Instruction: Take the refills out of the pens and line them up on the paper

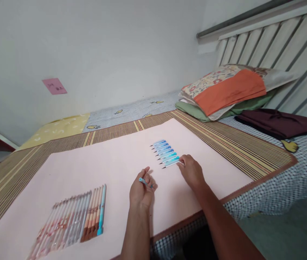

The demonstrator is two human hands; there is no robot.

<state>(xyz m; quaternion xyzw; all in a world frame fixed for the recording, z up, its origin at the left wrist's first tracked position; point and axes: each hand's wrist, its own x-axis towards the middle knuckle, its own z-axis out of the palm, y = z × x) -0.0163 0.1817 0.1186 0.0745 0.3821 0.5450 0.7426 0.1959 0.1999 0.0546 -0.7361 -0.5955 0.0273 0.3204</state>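
Note:
My left hand [142, 190] is turned palm up above the pink sheet, fingers curled round a small light-blue tube [142, 181] that looks like a pen cap. My right hand [191, 170] pinches the back end of the nearest pen [171, 164] in a short row. Several uncapped pens [163, 148] make up that row, side by side, shading from blue to turquoise, dark tips pointing left. To the left, many slim pens [69, 216] lie in a second row: clear, brown-patterned, and one blue pen [102, 209] at its right end.
The pink sheet [121, 155] lies on a striped mat [251, 151] over a checked bed cover [305, 173]. Pillows with an orange cloth [232, 90] are stacked at the back right, beside a folded maroon cloth [280, 121]. A pink note [54, 86] is on the wall.

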